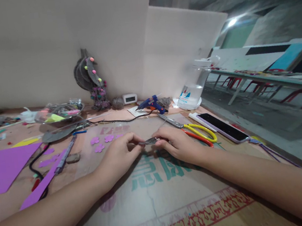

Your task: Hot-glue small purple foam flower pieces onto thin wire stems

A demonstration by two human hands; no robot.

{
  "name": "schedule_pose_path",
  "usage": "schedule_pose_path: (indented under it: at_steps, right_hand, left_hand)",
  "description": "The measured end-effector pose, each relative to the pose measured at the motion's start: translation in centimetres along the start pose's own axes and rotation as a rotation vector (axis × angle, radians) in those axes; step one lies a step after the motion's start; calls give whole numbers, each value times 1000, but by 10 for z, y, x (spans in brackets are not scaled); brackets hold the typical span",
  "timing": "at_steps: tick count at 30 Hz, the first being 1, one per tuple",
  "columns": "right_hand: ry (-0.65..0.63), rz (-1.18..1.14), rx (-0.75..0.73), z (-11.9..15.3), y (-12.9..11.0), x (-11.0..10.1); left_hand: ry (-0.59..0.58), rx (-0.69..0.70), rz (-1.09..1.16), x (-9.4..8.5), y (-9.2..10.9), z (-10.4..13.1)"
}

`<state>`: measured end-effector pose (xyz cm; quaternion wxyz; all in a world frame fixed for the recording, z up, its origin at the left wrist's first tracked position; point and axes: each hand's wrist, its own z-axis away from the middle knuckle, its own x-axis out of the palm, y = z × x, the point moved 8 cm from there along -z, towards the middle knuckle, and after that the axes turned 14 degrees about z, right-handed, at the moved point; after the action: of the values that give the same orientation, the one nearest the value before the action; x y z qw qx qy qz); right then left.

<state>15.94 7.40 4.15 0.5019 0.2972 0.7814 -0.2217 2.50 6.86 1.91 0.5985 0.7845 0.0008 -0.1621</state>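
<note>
A small dark grey piece is pinched between my two hands above the printed board. My left hand holds its left end between thumb and fingers. At its right end, the fingers of my right hand are closed on it. What the piece is made of is too small to tell. Several purple flower cutouts lie just left of my left hand. Scissors with yellow and orange handles rest beside my right hand, blades pointing to the back left.
Purple sheet, pen and black cord lie left. Along the back stand a bowl of scraps, a decorated grey ornament, a blue glue gun and a plastic jug. A phone is on the right.
</note>
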Motion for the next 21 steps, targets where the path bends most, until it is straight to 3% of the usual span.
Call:
schedule_pose_path:
  at_steps: [11,21]
  right_hand:
    - [20,-17,12,-1,2,-1]
    - [60,-287,324,-1,20,-7]
  left_hand:
    - [-18,14,-7,2,-2,1]
    - [3,22,26,2,0,-3]
